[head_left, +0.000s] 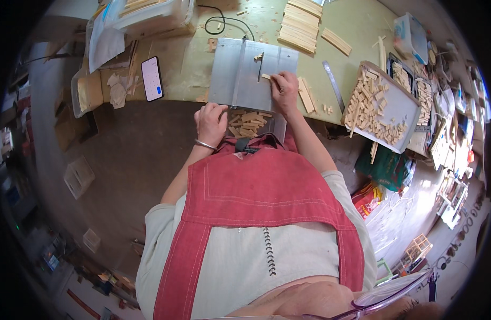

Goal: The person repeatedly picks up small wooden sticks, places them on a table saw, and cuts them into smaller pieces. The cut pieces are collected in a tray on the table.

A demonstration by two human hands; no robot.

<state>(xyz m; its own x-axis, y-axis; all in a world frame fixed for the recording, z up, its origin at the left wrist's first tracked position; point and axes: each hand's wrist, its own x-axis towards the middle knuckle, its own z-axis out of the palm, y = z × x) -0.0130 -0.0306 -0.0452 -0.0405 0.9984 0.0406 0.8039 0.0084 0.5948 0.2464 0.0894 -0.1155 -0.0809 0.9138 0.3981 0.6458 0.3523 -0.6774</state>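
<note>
A grey metal saw plate (228, 72) with a thin dark slot lies at the front of the green bench, small offcuts beside the slot. My right hand (284, 93) pinches a short wooden strip (266, 77) just right of the slot. My left hand (210, 122) is curled at the plate's front-left edge; what its fingers grip, if anything, is hidden. Below that edge, between my hands, wooden pieces (248, 122) lie heaped in a container. Loose wooden strips (306, 96) and a metal ruler (333, 85) lie to the right of the plate.
At right, a tray (408, 136) holds many small blocks, with a clear bin (410, 37) behind. A phone (152, 77) lies left. Stacked slats (297, 24), a black cable (229, 18) and a plastic tub (149, 21) are at the back. My red apron (266, 181) meets the bench front.
</note>
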